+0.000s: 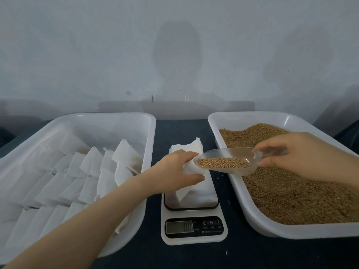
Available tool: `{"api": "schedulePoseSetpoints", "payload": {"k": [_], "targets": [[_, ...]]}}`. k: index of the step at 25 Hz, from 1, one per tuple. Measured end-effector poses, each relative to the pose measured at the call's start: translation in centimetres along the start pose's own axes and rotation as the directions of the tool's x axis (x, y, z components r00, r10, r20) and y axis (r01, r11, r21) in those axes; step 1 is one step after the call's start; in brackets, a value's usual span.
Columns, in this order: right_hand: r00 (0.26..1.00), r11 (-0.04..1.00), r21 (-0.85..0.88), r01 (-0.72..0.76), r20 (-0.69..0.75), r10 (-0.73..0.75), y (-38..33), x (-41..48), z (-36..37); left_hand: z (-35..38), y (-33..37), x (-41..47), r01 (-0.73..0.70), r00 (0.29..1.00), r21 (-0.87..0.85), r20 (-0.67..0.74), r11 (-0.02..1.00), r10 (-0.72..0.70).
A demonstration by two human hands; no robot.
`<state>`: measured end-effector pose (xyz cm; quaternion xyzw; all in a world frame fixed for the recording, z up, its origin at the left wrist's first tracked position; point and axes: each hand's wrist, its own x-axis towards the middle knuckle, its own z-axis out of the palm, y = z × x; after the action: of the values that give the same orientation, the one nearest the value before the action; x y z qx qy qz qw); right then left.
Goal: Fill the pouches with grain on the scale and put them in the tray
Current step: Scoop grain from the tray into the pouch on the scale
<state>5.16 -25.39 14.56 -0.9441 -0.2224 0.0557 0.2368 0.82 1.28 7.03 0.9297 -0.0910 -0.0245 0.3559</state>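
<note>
Left hand [175, 169]: fingers curled round a white pouch [189, 169], holding it above the scale [194, 230] at the bench [242, 255] front middle. Right hand [297, 152]: fingers pinch the handle of a clear scoop [227, 167] half full of grain [223, 162], lip at the pouch mouth. Spare pouches [186, 147] lie on the scale's back. Tray [97, 115] of pouches at the left edge, grain tray [291, 231] at the right edge.

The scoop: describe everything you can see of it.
The scoop is clear plastic, with a rounded bowl and short handle. It carries a shallow load of brown grain and lies roughly level, tip leftward. The right hand pinches its handle; its tip meets the pouch held by the left hand over the scale.
</note>
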Motion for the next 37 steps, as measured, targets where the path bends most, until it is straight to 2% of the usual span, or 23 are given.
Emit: {"api": "schedulePoseSetpoints", "payload": {"k": [4,13,19,24,29,37], "targets": [[1.000,1.000,-0.007,0.008,0.021,-0.007,-0.5,0.0,-0.2,0.0,0.1,0.0,-0.012,1.000,0.012,0.021,1.000,0.012],[0.997,0.998,-0.042,0.052,0.063,-0.049,-2.1,0.1,-1.4,-0.4,0.1,0.1,-0.039,0.999,-0.113,0.016,0.993,0.041],[0.996,0.970,-0.233,0.069,0.074,-0.053,-2.5,0.5,-1.5,-0.3,-0.3,0.4,-0.032,0.999,-0.154,0.016,0.988,0.035],[0.994,0.943,-0.320,0.091,0.084,-0.067,-3.0,0.9,-1.1,-0.2,-0.2,0.4,0.006,1.000,-0.116,0.025,0.993,-0.004],[0.995,0.932,-0.349,0.096,0.070,-0.076,-3.3,1.3,-1.2,0.6,0.4,0.2,-0.009,0.998,0.026,0.054,1.000,0.007],[0.983,0.856,-0.484,0.182,0.091,-0.158,-5.3,1.6,-2.3,0.5,1.0,0.2,-0.009,1.000,0.007,0.009,1.000,0.009]]}}
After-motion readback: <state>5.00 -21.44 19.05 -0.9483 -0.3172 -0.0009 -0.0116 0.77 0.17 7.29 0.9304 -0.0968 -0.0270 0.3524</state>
